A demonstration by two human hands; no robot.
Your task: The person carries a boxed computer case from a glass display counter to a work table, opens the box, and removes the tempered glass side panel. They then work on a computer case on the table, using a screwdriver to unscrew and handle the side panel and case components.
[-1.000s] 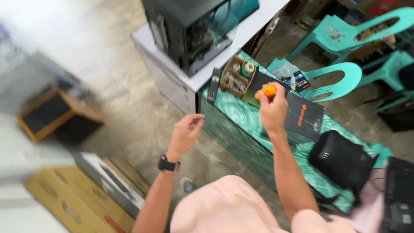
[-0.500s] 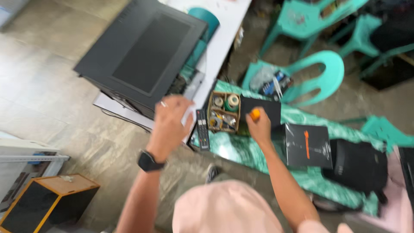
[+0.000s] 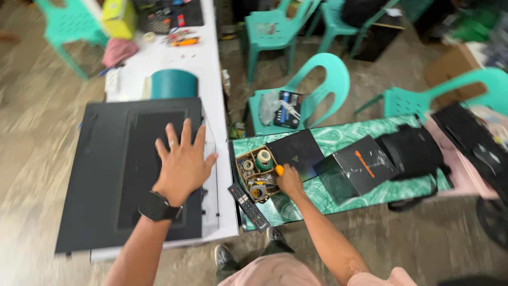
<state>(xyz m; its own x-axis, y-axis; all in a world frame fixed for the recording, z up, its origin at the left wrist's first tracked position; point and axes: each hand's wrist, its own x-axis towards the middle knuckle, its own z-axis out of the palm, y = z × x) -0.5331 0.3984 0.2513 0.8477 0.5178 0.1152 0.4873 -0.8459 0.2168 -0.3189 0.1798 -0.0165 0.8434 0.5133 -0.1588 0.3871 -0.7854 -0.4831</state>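
Observation:
My left hand [image 3: 182, 161] lies flat with fingers spread on the top of a large black computer case [image 3: 114, 175] that rests on a white table [image 3: 206, 79]. A black watch sits on that wrist. My right hand [image 3: 290, 181] is closed on an orange-handled tool [image 3: 279, 170], right at the edge of a small cardboard box [image 3: 256, 172] holding tape rolls and metal tools. The box stands on a low green marbled table [image 3: 338, 137].
A black remote [image 3: 247, 206] lies by the box. Two flat black boxes [image 3: 362, 164] and a black bag [image 3: 415, 151] sit on the green table. Teal plastic chairs [image 3: 317, 90] stand behind. A teal cylinder [image 3: 173, 85] and small tools lie on the white table.
The view swung over the white table. My left hand moved onto the black case and spread flat. My right hand lowered the orange-handled tool to the cardboard box.

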